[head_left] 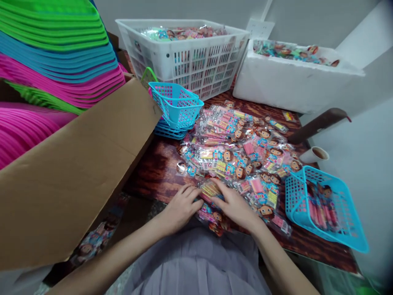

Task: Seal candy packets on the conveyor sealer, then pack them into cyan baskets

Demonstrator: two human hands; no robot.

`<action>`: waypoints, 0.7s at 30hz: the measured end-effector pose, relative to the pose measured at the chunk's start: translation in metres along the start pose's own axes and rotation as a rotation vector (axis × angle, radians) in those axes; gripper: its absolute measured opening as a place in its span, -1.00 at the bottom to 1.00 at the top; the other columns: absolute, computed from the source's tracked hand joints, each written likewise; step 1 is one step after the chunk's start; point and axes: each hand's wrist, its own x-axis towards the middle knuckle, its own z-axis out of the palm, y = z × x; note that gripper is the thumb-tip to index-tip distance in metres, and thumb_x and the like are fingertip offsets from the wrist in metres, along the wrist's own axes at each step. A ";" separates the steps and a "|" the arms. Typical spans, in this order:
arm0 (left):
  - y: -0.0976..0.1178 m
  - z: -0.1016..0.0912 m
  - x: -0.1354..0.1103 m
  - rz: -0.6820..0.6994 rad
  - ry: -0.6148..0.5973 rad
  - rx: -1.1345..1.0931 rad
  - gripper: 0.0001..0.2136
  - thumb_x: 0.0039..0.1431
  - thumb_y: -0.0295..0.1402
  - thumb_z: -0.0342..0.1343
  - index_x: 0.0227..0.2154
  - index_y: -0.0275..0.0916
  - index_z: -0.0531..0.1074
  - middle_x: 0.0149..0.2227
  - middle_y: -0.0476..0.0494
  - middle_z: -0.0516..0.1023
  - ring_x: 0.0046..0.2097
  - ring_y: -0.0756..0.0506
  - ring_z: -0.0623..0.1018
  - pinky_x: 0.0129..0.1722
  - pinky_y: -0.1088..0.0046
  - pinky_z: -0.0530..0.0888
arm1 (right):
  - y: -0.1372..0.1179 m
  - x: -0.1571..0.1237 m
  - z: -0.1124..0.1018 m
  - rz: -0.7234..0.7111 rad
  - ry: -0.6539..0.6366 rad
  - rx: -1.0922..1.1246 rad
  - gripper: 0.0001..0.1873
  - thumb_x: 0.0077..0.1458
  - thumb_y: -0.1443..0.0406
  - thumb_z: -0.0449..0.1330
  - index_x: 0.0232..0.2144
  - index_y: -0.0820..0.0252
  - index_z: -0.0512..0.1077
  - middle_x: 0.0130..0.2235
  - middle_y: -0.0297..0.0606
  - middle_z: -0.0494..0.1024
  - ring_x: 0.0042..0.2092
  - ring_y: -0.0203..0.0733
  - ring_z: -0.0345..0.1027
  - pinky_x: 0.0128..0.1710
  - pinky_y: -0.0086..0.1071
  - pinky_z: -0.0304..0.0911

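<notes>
My left hand (182, 207) and my right hand (235, 203) are at the table's front edge, with a small bunch of clear printed packets (210, 189) between them. The fingers of both hands are bent around the bunch from either side. Yellow and pink sticks show through the plastic. More of the same packets (211, 214) lie just below my fingers, close to my lap. Beyond my hands spreads a loose pile of packets (230, 157), each printed with a cartoon figure with brown hair.
Right of the pile stands a blue basket (340, 192) holding packets, near a paper cup (315, 155) and a brown strap-like piece (319, 125). Small blue baskets (176, 106), a white crate (190, 61) and a foam box (294, 82) stand behind. A cardboard box (80, 164) with stacked coloured baskets (61, 53) fills the left.
</notes>
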 end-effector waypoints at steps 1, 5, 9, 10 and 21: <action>0.000 0.001 -0.002 0.008 0.027 0.004 -0.78 0.30 -0.48 0.00 -0.04 -0.26 0.42 0.11 -0.30 0.34 0.16 -0.24 0.31 0.23 0.07 0.24 | 0.003 -0.001 -0.003 0.021 -0.017 0.091 -0.42 0.26 0.11 0.05 0.28 0.05 0.13 0.26 -0.18 0.33 0.26 -0.06 0.21 0.24 -0.11 0.11; -0.001 0.006 -0.008 0.031 0.119 0.028 -0.75 0.29 -0.50 -0.02 -0.02 -0.27 0.43 0.22 -0.33 0.29 0.26 -0.29 0.22 0.22 0.04 0.26 | 0.010 -0.003 -0.005 0.019 -0.024 0.307 -0.52 0.27 0.10 0.00 0.19 0.04 0.28 0.27 -0.27 0.32 0.30 -0.14 0.14 0.32 -0.14 -0.01; -0.001 0.010 -0.013 0.038 0.145 0.036 -0.71 0.29 -0.53 -0.02 0.02 -0.25 0.43 0.17 -0.30 0.37 0.26 -0.27 0.23 0.23 0.02 0.26 | 0.013 -0.001 0.003 0.052 0.046 0.341 -0.59 0.24 0.13 0.03 0.08 0.05 0.40 0.15 -0.26 0.46 0.20 -0.08 0.27 0.26 -0.09 0.08; 0.000 0.010 -0.015 0.036 0.154 0.037 -0.70 0.29 -0.53 -0.02 0.03 -0.25 0.42 0.15 -0.31 0.39 0.26 -0.27 0.24 0.23 0.01 0.26 | 0.014 0.000 0.005 0.058 0.072 0.343 -0.60 0.23 0.13 0.03 0.05 0.06 0.41 0.13 -0.25 0.48 0.18 -0.07 0.30 0.24 -0.09 0.10; -0.003 0.005 -0.012 0.091 0.153 0.019 -0.74 0.27 -0.56 -0.02 -0.04 -0.27 0.43 -0.02 -0.28 0.46 0.06 -0.18 0.42 0.21 0.04 0.29 | 0.017 0.003 0.009 0.060 0.137 0.333 -0.63 0.20 0.16 0.08 0.01 0.09 0.44 0.08 -0.21 0.53 0.12 -0.03 0.36 0.15 -0.09 0.20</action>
